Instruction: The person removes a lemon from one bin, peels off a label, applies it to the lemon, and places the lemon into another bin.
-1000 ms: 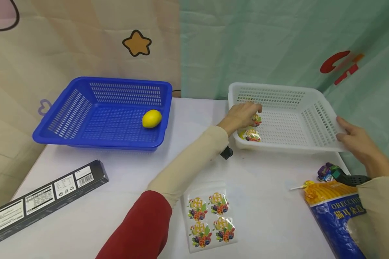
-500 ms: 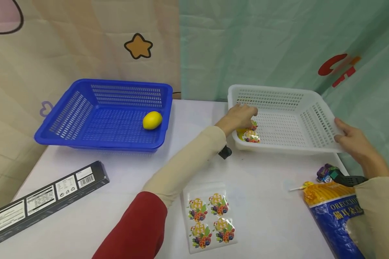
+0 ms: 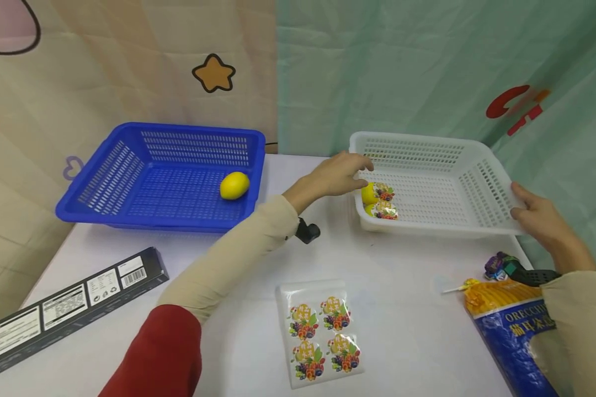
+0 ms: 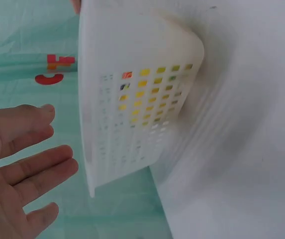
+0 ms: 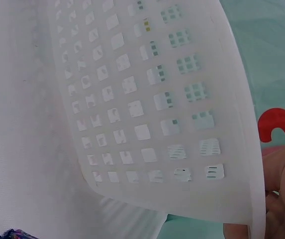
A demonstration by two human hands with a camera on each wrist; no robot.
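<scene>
My left hand hovers at the left end of a white plastic basket, fingers spread and holding nothing. In the left wrist view the fingers are apart from the basket's side. Two yellow lemons lie inside that end, a rear lemon and a front lemon, each bearing a fruit-print sticker. On the right, my right hand grips the basket's rim between thumb and fingers; in the right wrist view part of that hand is hidden behind the rim.
A blue basket at the back left holds one plain lemon. In front lie a long black box, a white sheet with fruit prints, a blue-and-yellow pasta bag, a yellow lollipop and a purple-wrapped candy.
My left hand has drawn back leftward from inside the white basket and its fingers have spread. Both stickered lemons show more fully. The right hand keeps its grip on the rim.
</scene>
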